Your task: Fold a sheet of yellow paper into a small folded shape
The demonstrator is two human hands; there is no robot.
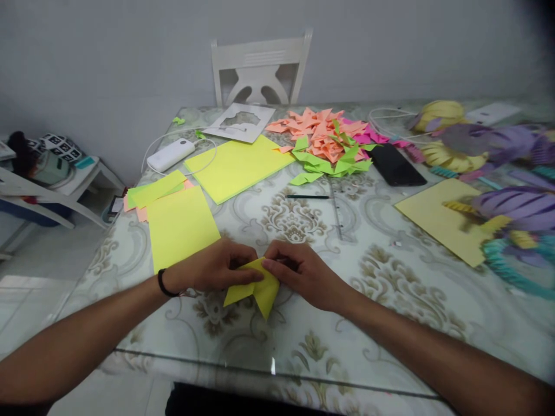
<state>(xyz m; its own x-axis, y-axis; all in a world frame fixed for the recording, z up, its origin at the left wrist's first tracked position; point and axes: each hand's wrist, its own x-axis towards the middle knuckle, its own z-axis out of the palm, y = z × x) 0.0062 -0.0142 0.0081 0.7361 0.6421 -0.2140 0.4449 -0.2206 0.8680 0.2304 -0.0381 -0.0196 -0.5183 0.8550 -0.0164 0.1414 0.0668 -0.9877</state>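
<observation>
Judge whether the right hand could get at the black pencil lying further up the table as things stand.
Probably yes. The right hand is pressing the folded yellow paper, but bare table lies between it and the pencil, with nothing in the way.

No text or label is legible — anywhere.

Your two bare forearms reached in from the lower corners and met at the middle. Your left hand (212, 270), a thin black band at its wrist, lay palm down with fingers curled. Your right hand (303, 274) pinched inward, fingertips meeting the left's.
</observation>
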